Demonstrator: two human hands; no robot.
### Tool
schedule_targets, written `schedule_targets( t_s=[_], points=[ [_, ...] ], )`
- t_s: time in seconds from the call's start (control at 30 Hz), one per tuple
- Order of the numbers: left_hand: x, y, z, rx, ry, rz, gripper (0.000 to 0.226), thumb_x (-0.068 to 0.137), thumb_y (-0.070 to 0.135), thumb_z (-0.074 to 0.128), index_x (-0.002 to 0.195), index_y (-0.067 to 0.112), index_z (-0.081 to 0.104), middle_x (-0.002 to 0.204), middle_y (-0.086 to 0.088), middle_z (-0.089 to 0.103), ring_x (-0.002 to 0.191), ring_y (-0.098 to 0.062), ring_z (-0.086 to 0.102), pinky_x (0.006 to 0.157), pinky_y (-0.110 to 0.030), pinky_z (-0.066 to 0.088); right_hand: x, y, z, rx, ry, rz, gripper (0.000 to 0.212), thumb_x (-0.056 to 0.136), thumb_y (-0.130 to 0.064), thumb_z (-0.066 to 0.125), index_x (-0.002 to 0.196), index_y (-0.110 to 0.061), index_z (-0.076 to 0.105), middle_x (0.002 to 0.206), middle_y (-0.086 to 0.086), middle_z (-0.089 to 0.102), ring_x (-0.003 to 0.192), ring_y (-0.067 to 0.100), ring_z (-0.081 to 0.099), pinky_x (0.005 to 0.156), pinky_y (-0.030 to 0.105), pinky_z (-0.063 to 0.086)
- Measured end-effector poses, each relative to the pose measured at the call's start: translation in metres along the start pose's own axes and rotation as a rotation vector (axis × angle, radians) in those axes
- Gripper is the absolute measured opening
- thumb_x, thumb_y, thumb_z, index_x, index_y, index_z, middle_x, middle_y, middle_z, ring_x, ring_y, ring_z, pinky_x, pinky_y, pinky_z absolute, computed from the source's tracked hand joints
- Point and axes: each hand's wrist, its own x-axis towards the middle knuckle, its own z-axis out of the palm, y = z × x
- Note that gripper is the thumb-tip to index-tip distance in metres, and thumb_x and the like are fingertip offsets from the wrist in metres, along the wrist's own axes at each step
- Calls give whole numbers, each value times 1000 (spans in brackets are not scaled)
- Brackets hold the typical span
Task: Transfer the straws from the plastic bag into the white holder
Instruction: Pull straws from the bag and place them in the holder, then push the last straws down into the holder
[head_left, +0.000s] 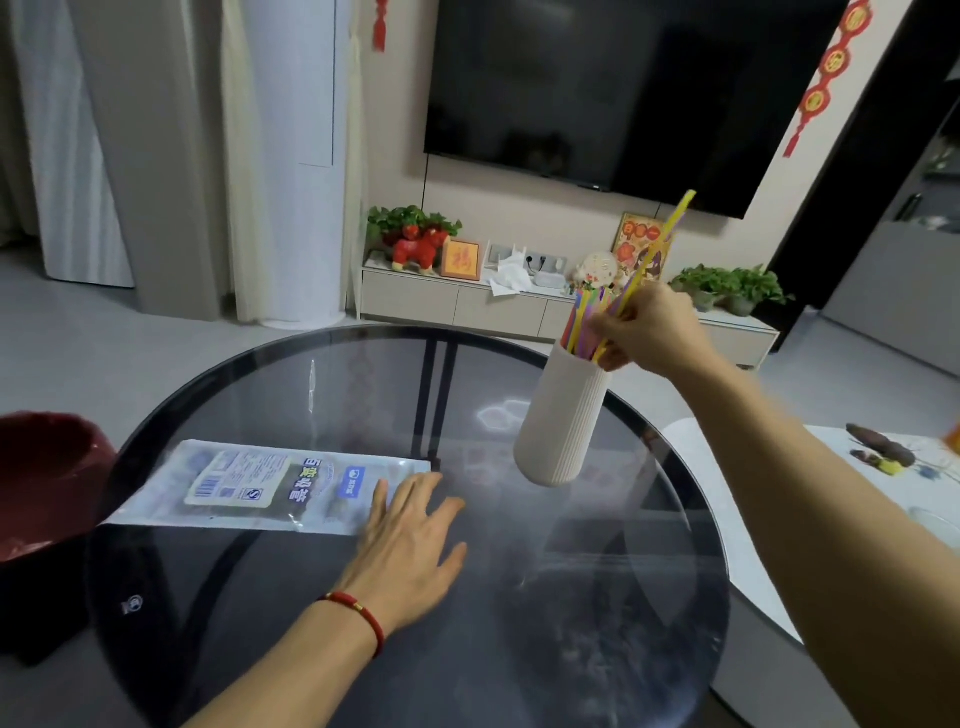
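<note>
— Right hand (652, 327): grip closed around a bunch of straws (631, 291) just above the mouth of the white holder (563, 415). Lower ends already inside the rim, upper ends slanting up and to the right, one yellow one reaching well past the rest.

— Advice for the drop?

— Best to ease the bunch upright first, then loosen the grip bit by bit so the ends slide down together instead of fanning out. No flinging from a height; light straws likely to bounce or catch on those already standing inside.

— Risk with the holder?

— Tall, narrow, ribbed, appearing to lean left in this wide view. Probably easy to tip if pushed sideways at the rim. Better to press straight down, not across.

— And the left hand (410, 540)?

— Flat on the desk (363, 649), fingers spread, holding nothing, fingertips touching the near edge of the plastic bag (260, 483). Free to steady the holder's base, if needed.

— Anything left in the bag?

— Lying flat on the glass, well apart from the holder, label up. Looks thin and near empty, though hard to tell for sure through the print. Worth a check once the right hand lets go.

— Surroundings?

— Dark red bin (47, 478) beside the desk on the left, clear of the work.
</note>
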Motion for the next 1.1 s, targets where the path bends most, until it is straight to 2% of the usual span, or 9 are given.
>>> schedule_targets(
  t_s=[0.13, 0.23, 0.37, 0.5, 0.57, 0.67, 0.8, 0.93, 1.1],
  points=[
    [-2, 0, -1, 6, -2, 22, 49, 96, 45, 44, 142, 29, 39, 159, -4, 19, 148, -20, 13, 122, -50, 2, 0, -12, 1, -114, -92, 34, 32, 94, -42, 74, 82, -12, 70, 71, 6, 75, 44, 13, 73, 41, 20, 57],
    [-1, 0, -3, -11, 15, 30, 48, 95, 44, 44, 141, 28, 39, 157, -4, 22, 148, -20, 14, 122, -50, 3, 0, -18, -5, -67, 138, 13, 40, 92, -44, 77, 98, -5, 69, 80, 12, 77, 52, 20, 76, 54, 36, 65],
    [0, 0, -3, -13, 22, 42, 48, 95, 42, 45, 141, 28, 39, 156, -4, 23, 147, -20, 15, 122, -49, 5, 4, -20, -4, -56, 526, -132, 79, 87, -36, 81, 147, -12, 36, 128, 17, 60, 102, 35, 66, 80, 47, 57],
    [-1, -2, -3, -22, 30, 43, 49, 94, 41, 47, 140, 28, 40, 155, -4, 26, 146, -21, 18, 121, -50, 9, 7, -18, 3, 1, 486, -318, 106, 86, -3, 78, 164, -1, 5, 171, 22, 13, 159, 36, 19, 127, 39, 28],
    [0, -3, -4, -29, 31, 35, 49, 93, 41, 47, 141, 28, 40, 155, -4, 26, 146, -21, 18, 121, -50, 10, 9, -18, 6, 62, 524, -358, 103, 87, 4, 72, 164, 0, 5, 174, 21, 8, 161, 33, 13, 129, 32, 22],
    [0, -5, -4, -17, 28, 33, 49, 93, 41, 46, 141, 29, 39, 153, -3, 27, 145, -20, 19, 120, -49, 13, 5, -16, 12, -49, 404, -353, 76, 95, 5, 60, 162, -5, 27, 169, 20, 31, 154, 35, 35, 124, 36, 31],
    [0, -7, -5, -20, 41, 27, 50, 93, 41, 46, 141, 29, 39, 152, -1, 28, 144, -18, 20, 120, -48, 13, -3, -6, 27, -271, 234, -336, 32, 104, -7, 47, 131, 0, 65, 126, 23, 72, 113, 43, 68, 95, 51, 56],
    [-1, -10, -8, 14, 19, -3, 55, 91, 46, 47, 143, 30, 37, 152, -2, 29, 146, -19, 18, 121, -51, 8, -5, 1, 32, -300, 196, -367, 43, 107, -17, 48, 146, 1, 50, 151, 24, 53, 141, 42, 49, 117, 52, 40],
    [-4, -22, -13, 101, -43, -62, 79, 81, 65, 48, 149, 31, 25, 157, -2, 22, 148, -21, 11, 121, -56, -1, -6, -2, 30, -332, 121, -343, 51, 103, -21, 57, 149, -1, 46, 150, 22, 53, 138, 40, 47, 115, 50, 36]
  ],
)
